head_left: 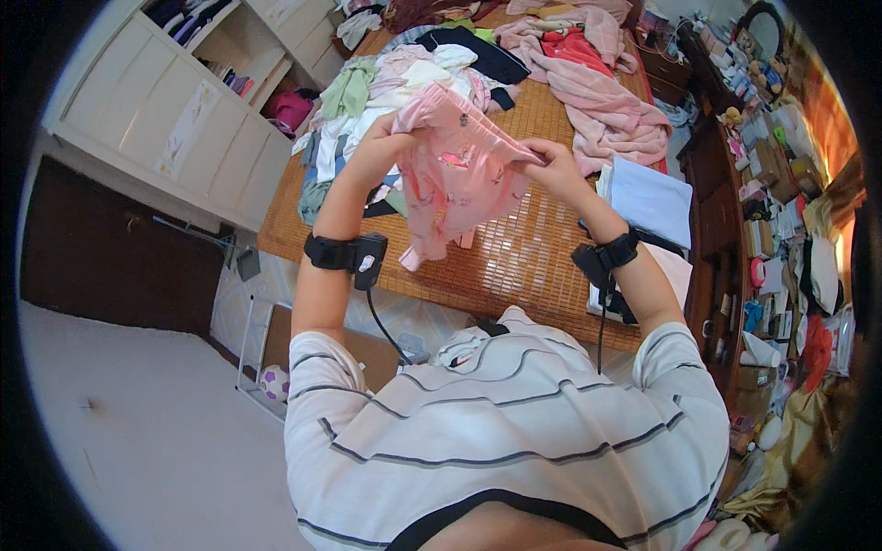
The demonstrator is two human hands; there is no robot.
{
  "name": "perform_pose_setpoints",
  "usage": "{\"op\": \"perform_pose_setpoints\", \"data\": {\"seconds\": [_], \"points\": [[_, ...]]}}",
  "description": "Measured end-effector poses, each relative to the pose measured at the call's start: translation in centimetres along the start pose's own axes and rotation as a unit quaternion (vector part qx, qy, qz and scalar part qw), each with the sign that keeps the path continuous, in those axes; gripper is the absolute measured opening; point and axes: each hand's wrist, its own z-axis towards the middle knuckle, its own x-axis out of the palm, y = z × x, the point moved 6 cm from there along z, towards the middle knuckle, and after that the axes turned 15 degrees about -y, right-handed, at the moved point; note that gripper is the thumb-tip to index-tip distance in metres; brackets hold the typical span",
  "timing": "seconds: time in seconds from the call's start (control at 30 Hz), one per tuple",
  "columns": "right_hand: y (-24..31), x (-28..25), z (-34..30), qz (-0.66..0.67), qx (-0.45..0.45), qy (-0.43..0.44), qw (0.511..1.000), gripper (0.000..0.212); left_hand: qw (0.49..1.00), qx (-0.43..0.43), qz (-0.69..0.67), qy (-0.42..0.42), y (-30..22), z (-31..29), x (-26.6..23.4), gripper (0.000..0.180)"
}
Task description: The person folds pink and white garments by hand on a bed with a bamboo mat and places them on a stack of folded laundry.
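A pair of pink pants (464, 179) with a small printed pattern hangs in the air above the bed mat, its elastic waistband stretched between my two hands. My left hand (386, 138) grips the left end of the waistband. At the other end, my right hand (553, 165) pinches the waistband between thumb and fingers. The legs of the pants droop toward me. Just behind and to the left lies a heap of folded and loose clothes (404, 73), white, green, grey and dark.
A woven bamboo mat (542, 266) covers the bed. On it lie a pink blanket (616, 119) at the back right and folded blue cloth (648, 197) at the right. A white wardrobe (175, 110) stands left; a cluttered shelf (772, 211) stands right. A purple-white ball (274, 382) sits low left.
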Motion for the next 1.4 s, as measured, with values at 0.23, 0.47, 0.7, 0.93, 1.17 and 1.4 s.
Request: {"op": "perform_pose_setpoints", "data": {"seconds": [0.23, 0.47, 0.7, 0.93, 1.17, 1.4], "points": [[4.4, -1.5, 2.3, -0.034, -0.114, -0.009, 0.993, 0.019, 0.981, 0.101, -0.145, -0.075, -0.4, -0.7, -2.8, 0.03], [7.6, -2.5, 4.7, -0.101, -0.191, -0.046, 0.975, 0.021, 0.974, 0.2, -0.044, -0.102, -1.4, -1.0, -2.2, 0.041], [10.0, -3.1, 5.7, -0.177, -0.248, -0.031, 0.952, 0.022, 0.917, 0.364, 0.157, -0.041, -3.8, -3.0, 1.0, 0.039], [10.1, -3.4, 5.3, -0.141, -0.232, 0.028, 0.962, 0.024, 0.889, 0.415, 0.162, -0.104, -4.6, -2.6, 1.2, 0.026], [11.7, -3.4, 3.8, -0.243, -0.373, 0.066, 0.893, 0.026, 0.915, 0.361, 0.136, -0.113, -3.8, -0.7, 1.3, 0.024], [10.5, -5.1, 3.8, -0.256, -0.333, 0.072, 0.905, 0.016, 0.916, 0.344, 0.163, -0.123, -4.3, 0.1, 1.1, 0.022]]}}
